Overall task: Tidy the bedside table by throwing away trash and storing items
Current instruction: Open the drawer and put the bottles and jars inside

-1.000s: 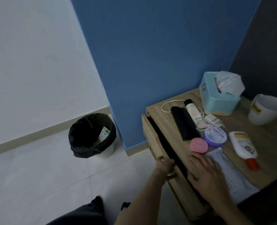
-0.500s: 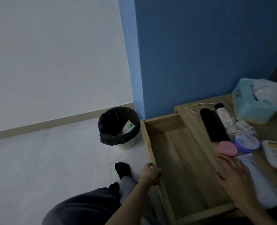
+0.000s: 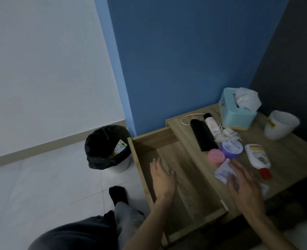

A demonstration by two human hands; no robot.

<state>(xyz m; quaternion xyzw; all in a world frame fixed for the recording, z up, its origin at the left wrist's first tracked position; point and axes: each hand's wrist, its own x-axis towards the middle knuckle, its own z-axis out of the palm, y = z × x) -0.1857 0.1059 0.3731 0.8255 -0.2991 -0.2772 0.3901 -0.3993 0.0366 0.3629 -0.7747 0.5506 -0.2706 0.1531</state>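
Bedside table (image 3: 293, 152): left hand (image 3: 164, 179) over drawer (image 3: 194, 188), grip wide, empty.

The left forearm (image 3: 149, 222) and the right forearm (image 3: 269, 231) are stretched from the near edge toward the far side. The left hand (image 3: 163, 177) is held flat with the palm turned down, fingers straight and slightly spread, and the wrist in line with the forearm. The right hand (image 3: 244, 183) is placed to its right at about the same reach. Its fingers are extended and fanned but smeared by motion blur, and its thumb cannot be made out. The two hands are set well apart.
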